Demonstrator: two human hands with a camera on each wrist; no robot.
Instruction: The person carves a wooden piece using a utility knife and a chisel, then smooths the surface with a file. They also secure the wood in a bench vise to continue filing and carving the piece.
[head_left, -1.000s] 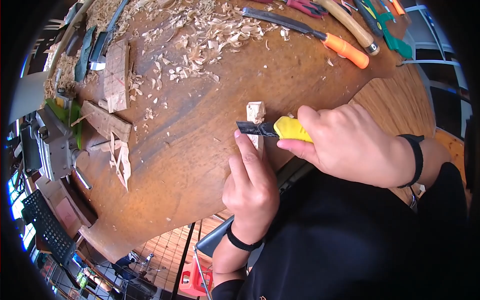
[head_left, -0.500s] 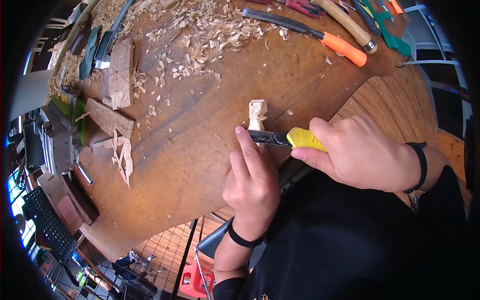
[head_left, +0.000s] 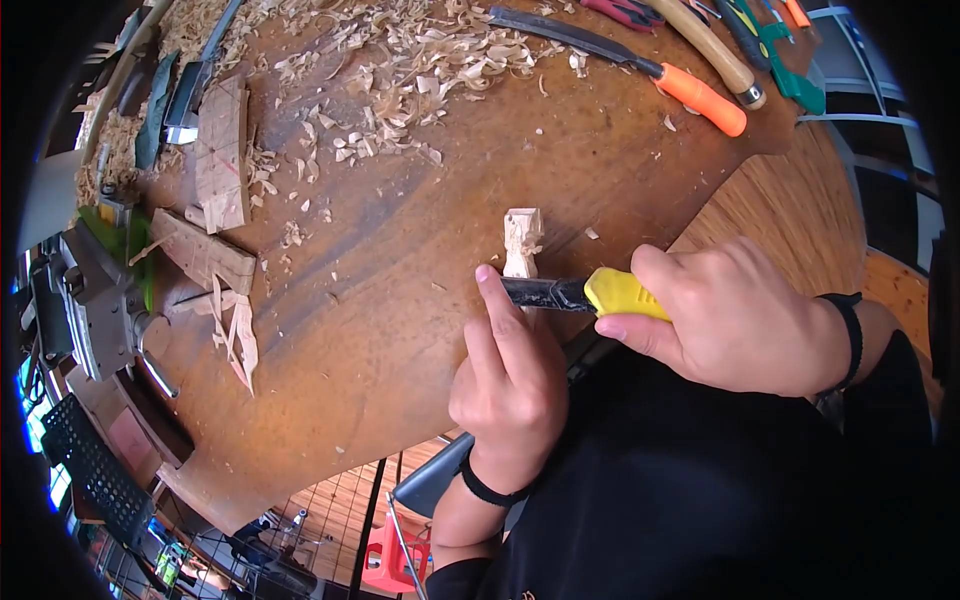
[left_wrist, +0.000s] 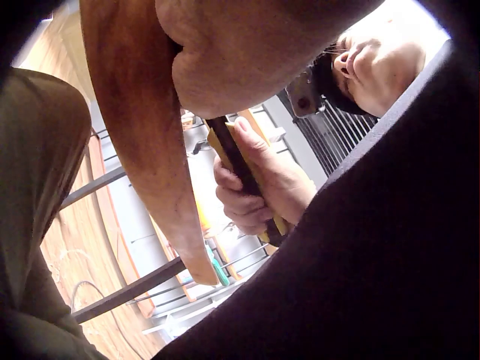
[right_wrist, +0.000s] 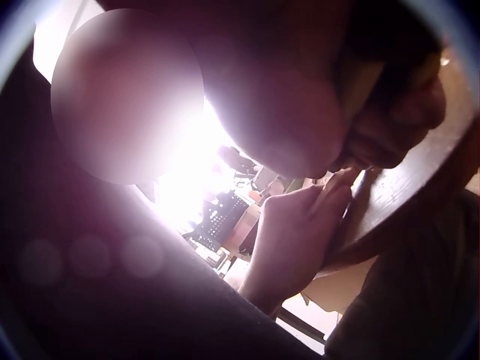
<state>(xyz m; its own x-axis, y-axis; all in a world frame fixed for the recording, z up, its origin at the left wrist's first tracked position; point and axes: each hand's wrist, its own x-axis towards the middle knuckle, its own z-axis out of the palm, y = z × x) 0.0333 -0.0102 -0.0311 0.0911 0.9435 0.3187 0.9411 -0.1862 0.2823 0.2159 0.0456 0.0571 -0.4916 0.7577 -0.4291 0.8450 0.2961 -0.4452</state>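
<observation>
Knife (head_left: 545,293) laid across a pale, rough-cut block (head_left: 522,235) over the desk (head_left: 370,370).
Head: the yellow handle is gripped by the right hand (head_left: 745,320), the block by the left hand (head_left: 510,390); its forefinger, beside the blade tip, could be nicked by a slip. Left wrist: the handle is wrapped by fingers. Right wrist: grip details cannot be told.

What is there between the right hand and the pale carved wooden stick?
Between the right hand and the stick lie the front of the yellow knife handle and the dark metal blade, which crosses the stick. The head view shows this.
</observation>
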